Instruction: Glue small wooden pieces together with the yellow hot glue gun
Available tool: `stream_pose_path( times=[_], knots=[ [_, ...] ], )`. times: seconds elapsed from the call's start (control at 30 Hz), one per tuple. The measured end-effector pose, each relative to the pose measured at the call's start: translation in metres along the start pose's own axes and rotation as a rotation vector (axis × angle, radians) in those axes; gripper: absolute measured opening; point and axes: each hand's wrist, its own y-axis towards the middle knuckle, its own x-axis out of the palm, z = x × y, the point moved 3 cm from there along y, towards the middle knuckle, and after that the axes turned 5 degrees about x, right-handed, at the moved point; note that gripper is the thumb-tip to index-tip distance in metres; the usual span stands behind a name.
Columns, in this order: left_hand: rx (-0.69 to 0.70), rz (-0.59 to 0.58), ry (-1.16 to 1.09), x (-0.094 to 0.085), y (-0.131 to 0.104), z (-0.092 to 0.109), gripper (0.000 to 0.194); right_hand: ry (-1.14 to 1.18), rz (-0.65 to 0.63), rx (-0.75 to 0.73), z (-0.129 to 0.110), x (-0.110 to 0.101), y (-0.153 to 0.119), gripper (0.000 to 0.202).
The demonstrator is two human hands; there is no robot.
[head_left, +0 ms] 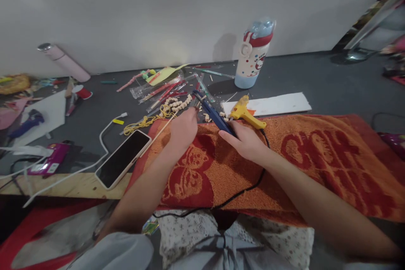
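Observation:
My right hand [248,140] is closed round the handle of a long blue-handled cutter [212,114], which points up and to the left. Close to its metal end, my left hand [185,126] has its fingers pinched together; what they hold, if anything, is hidden. A thin wooden stick [163,128] lies slanted beside my left hand. Small pale wooden pieces [207,117] are scattered under the cutter, and a row of similar pieces [182,103] lies behind my left hand. Both hands are above an orange and red towel [234,177].
A yellow glue gun [245,112] rests by a white board [281,104], its black cable crossing the towel. A bottle [255,57] stands behind. Left lie a phone [123,158], yellow cord [142,122], white cable [103,135], plastic packets [164,88] and a blue glue gun [28,123].

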Motion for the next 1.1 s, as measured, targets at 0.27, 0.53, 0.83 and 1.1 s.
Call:
stream_pose_path(
  times=[0.27,0.53,0.83,1.1],
  knots=[
    [-0.015,0.005,-0.116,0.0,0.003,-0.003,0.024,0.265,-0.077,0.037,0.007,0.001,0.002,0.05],
    [-0.184,-0.084,-0.625,0.008,0.006,-0.003,0.025,0.333,-0.069,0.059,0.008,0.0,0.003,0.047],
    [-0.234,-0.216,-1.094,0.009,0.005,0.007,0.04,0.293,-0.08,0.063,0.002,-0.006,0.0,0.043],
    [-0.309,0.104,-1.03,0.005,0.013,-0.012,0.021,0.08,-0.021,0.035,0.002,-0.015,0.002,0.049]
  ],
)
